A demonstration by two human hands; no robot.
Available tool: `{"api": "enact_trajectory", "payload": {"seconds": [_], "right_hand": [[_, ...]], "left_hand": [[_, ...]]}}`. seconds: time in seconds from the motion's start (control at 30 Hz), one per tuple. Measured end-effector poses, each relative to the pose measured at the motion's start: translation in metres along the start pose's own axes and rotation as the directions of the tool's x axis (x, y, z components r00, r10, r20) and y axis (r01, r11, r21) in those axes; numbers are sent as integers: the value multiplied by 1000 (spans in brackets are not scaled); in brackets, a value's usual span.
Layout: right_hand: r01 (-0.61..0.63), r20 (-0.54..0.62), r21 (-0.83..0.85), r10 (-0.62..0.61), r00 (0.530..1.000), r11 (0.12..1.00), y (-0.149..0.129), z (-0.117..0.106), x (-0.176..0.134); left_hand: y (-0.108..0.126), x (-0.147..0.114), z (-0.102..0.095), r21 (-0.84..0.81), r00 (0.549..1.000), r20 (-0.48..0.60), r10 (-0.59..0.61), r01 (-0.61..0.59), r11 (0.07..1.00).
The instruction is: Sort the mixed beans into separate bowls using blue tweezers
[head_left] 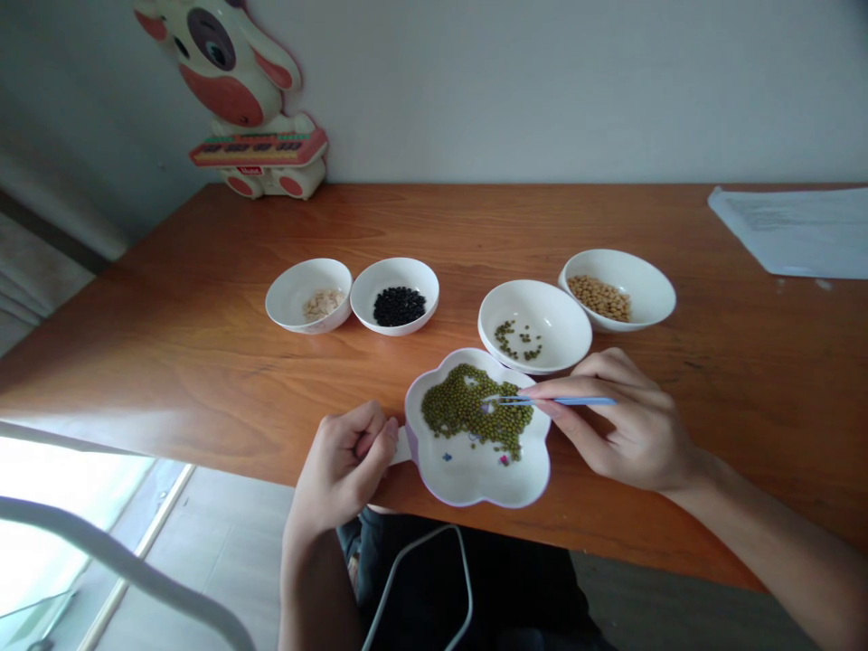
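My left hand (353, 457) is closed round the short handle of a flower-shaped white dish (485, 484) with a lilac rim. Green mung beans (461, 402) lie heaped over the dish's far half. Between the thumb and fingers of my right hand (620, 420) are blue tweezers (576, 400), their tips down among the beans. Whether the tips grip a bean is too small to tell. Just behind the dish stands a white bowl (560, 316) with a few scattered mung beans in it.
At the back right, a bowl (651, 289) holds tan beans. Left of centre, a bowl of black beans (400, 307) touches a bowl (288, 294) with pale flat pieces. A cow toy with a keyboard (258, 149) stands far left, papers (800, 231) far right. The table's front edge runs below the dish.
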State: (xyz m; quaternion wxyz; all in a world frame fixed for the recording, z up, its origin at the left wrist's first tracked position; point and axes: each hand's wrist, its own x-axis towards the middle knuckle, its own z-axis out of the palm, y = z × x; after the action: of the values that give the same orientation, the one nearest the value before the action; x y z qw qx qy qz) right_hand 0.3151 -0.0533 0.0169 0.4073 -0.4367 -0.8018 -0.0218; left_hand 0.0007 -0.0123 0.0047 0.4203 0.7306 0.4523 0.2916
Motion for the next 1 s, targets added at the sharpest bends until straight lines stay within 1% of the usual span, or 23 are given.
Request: {"api": "enact_trajectory", "payload": {"seconds": [0.2, 0.7, 0.9, 1.0], "right_hand": [[16, 15, -20, -15, 1000, 1000, 1, 1, -1], [10, 0, -3, -10, 1000, 1000, -1, 2, 0], [-12, -2, 17, 12, 1000, 1000, -2, 2, 2], [-2, 5, 16, 2, 1000, 1000, -3, 2, 3]], "left_hand": [[1, 1, 0, 21, 1000, 4, 18, -18, 1000], [0, -1, 0, 5, 1000, -4, -18, 18, 1000], [1, 0, -1, 14, 1000, 0, -1, 1, 1000], [2, 1, 0, 19, 1000, -1, 6, -6, 1000]]}}
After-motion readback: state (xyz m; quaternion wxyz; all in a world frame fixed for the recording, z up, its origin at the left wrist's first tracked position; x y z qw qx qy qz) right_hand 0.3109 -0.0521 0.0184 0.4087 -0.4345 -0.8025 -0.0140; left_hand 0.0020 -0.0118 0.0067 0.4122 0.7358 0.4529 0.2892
